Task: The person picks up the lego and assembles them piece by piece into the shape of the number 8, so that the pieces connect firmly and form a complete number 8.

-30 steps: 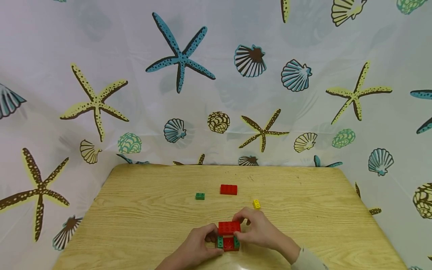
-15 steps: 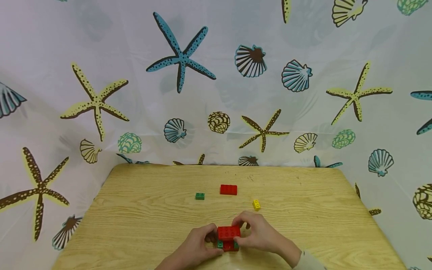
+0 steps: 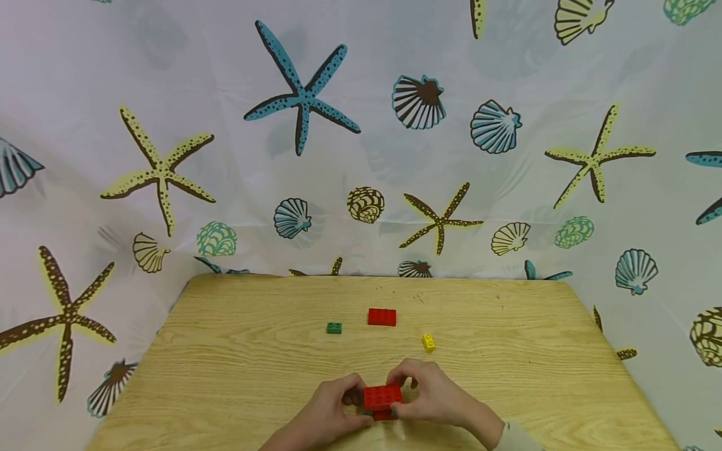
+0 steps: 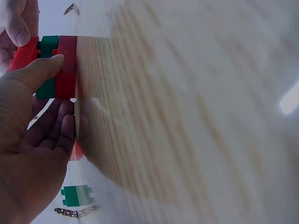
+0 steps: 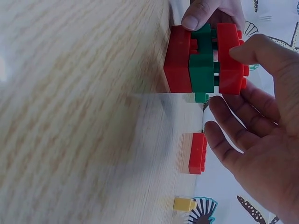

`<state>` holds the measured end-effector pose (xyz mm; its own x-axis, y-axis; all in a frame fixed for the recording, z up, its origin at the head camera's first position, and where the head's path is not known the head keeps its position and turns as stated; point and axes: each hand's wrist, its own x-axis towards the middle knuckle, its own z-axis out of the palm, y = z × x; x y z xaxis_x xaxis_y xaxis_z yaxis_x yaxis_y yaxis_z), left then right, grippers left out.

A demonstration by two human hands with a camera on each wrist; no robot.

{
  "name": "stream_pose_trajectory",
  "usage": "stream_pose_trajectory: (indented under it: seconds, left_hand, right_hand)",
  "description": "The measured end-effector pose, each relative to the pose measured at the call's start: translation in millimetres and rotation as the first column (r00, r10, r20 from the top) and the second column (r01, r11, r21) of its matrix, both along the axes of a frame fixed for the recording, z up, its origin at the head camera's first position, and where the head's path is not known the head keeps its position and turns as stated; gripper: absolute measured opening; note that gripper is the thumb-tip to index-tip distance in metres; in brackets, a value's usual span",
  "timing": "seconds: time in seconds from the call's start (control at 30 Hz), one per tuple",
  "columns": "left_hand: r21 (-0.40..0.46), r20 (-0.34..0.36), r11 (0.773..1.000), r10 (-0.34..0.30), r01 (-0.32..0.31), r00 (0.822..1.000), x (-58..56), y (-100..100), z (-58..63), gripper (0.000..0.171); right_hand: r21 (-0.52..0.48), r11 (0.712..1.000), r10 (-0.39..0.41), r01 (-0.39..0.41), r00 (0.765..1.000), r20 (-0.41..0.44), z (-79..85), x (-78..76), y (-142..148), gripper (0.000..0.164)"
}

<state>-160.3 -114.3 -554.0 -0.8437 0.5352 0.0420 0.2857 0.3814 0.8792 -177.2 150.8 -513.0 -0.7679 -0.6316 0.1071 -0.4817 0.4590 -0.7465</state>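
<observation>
A small stack of toy building bricks stands near the front edge of the table. At its base is a red brick [image 5: 177,60], with two green bricks [image 5: 202,74] on top, side by side with a gap. My left hand [image 3: 329,407] grips these lower bricks, its thumb across their side. My right hand [image 3: 431,394] holds another red brick [image 3: 382,396] between thumb and fingers over the green ones. Green studs show between them in the right wrist view, so this upper brick is not pressed flush. It hides most of the base in the head view.
Beyond the hands lie a loose red brick [image 3: 382,317], a small green brick [image 3: 334,327] and a small yellow brick [image 3: 429,342] on the wooden table [image 3: 254,363]. A white cloth [image 3: 350,150] printed with starfish and shells hangs around the back and sides.
My right hand has brought the upper red brick nearer to me and down over the green bricks, covering more of the base. The left hand and the loose bricks have stayed put.
</observation>
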Motion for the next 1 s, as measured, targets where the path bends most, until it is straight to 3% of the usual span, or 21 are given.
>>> stream_pose_trajectory:
  seconds: [1.0]
  left_hand:
    - [-0.010, -0.006, 1.000, -0.006, 0.006, 1.000, 2.4, 3.1, 4.5, 0.027]
  right_hand:
    - [-0.022, 0.999, 0.039, -0.039, 0.999, 0.004, -0.2, -1.3, 1.8, 0.025]
